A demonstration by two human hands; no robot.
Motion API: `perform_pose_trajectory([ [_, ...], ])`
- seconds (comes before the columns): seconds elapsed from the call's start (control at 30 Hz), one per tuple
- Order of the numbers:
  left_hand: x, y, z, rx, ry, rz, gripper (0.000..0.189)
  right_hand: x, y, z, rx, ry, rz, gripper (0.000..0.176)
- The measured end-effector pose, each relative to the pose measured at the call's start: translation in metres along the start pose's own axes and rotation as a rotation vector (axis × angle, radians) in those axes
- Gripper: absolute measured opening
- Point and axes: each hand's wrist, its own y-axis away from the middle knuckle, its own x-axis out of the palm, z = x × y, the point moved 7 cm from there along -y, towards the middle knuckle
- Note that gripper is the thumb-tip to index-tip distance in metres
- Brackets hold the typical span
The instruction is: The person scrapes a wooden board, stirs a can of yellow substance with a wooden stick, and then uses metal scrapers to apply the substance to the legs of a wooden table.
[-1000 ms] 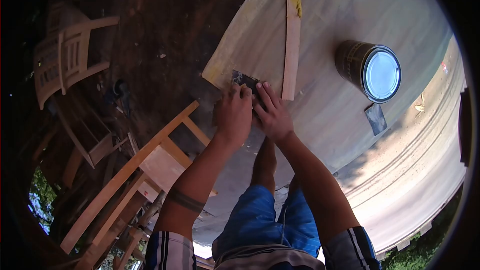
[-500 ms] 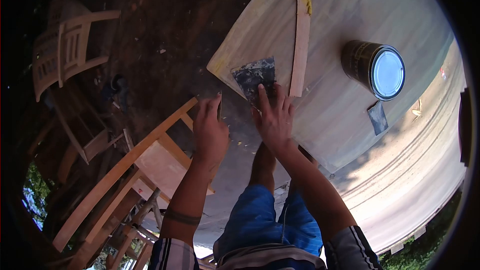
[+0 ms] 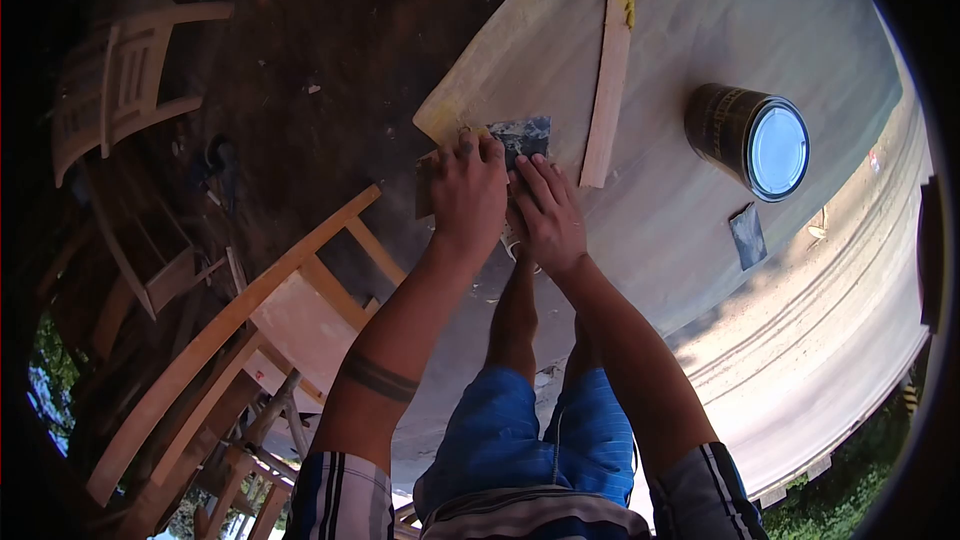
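Observation:
A dark, dust-streaked sheet of sandpaper [image 3: 527,132] lies at the near left corner of the pale wooden tabletop [image 3: 680,270]. My right hand [image 3: 548,210] is on its near edge, fingers close together and bent over it; the thumb is partly hidden. Right beside it, almost touching, my left hand [image 3: 468,190] is closed with the knuckles up. A flat brownish piece [image 3: 424,188], which looks like the back of sandpaper, sticks out left of that hand. Whether it joins the dark sheet is hidden under my fingers.
A wooden strip [image 3: 606,100] with a yellow end lies across the tabletop. Farther right stand a metal can [image 3: 735,130] and, near it, a small grey sandpaper scrap [image 3: 748,237]. Wooden chair frames [image 3: 290,280] are at the left, another chair [image 3: 130,80] behind them.
My left hand has moved right and forward, up against my right hand and over the sheet's left part. The piece in it, edge-on before, now shows its flat brown side.

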Motion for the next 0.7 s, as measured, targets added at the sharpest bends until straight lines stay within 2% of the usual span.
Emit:
perform_pose_trajectory([
  [0.07, 0.002, 0.012, -0.004, 0.016, -0.051, 0.026, 0.035, 0.004, 0.004, -0.002, -0.022, 0.026, -0.014, 0.038],
  [0.17, -0.006, 0.0, 0.004, -0.014, 0.079, -0.053, 0.037, 0.004, -0.002, -0.003, -0.027, 0.04, -0.046, 0.037],
  [0.27, -0.017, -0.008, 0.003, -0.045, 0.103, -0.003, 0.037, 0.006, 0.006, 0.0, -0.022, 0.046, -0.032, 0.036],
  [0.37, 0.003, 0.011, -0.001, 0.006, 0.001, 0.091, 0.038, 0.005, 0.002, -0.001, -0.024, 0.04, -0.039, 0.036],
  [0.47, -0.013, -0.011, 0.01, -0.073, 0.087, 0.038, 0.035, 0.002, 0.001, -0.002, -0.02, 0.039, -0.039, 0.036],
  [0.53, -0.005, 0.006, 0.004, -0.041, 0.034, 0.055, 0.034, 0.004, 0.005, 0.001, -0.021, 0.032, -0.031, 0.036],
  [0.7, -0.005, -0.006, 0.009, -0.025, -0.005, -0.004, 0.033, 0.005, 0.004, -0.002, -0.028, 0.026, -0.06, 0.036],
])
